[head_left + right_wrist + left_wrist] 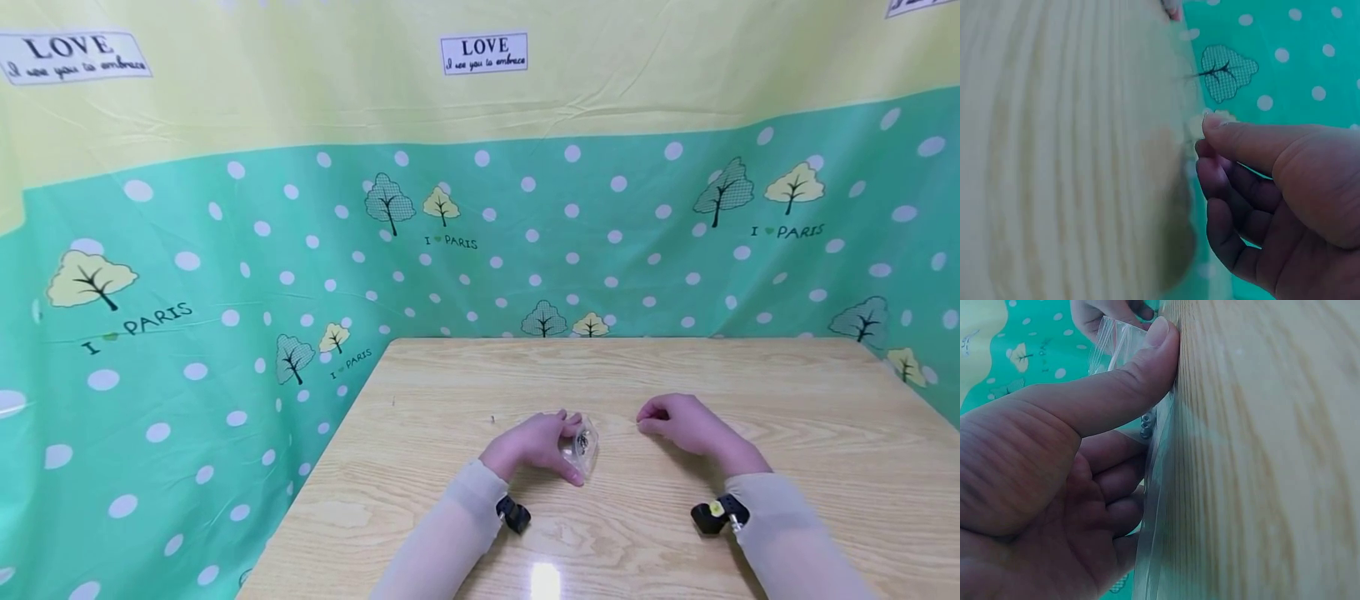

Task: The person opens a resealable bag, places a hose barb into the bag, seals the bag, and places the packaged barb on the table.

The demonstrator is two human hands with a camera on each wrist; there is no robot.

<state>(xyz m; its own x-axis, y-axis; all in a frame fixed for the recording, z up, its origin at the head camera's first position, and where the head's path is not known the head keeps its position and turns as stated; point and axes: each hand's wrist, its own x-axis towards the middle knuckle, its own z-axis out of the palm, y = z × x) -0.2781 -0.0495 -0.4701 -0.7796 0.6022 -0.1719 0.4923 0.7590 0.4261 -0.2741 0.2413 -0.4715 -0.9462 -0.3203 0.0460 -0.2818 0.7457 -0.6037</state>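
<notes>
A small clear plastic bag holds several tiny dark metal pieces, bunched inside. My left hand grips this bag just above the wooden table, the thumb on its near side and the fingers behind it. To the right of the bag, my right hand hovers over the table with its fingers curled. In the right wrist view the thumb tip lies close to the index fingertip. Whether something tiny is pinched there cannot be made out.
Two tiny upright pieces, one small dark piece and a fainter one, stand left of the left hand on the wooden table. A green and yellow patterned curtain hangs behind and along the sides.
</notes>
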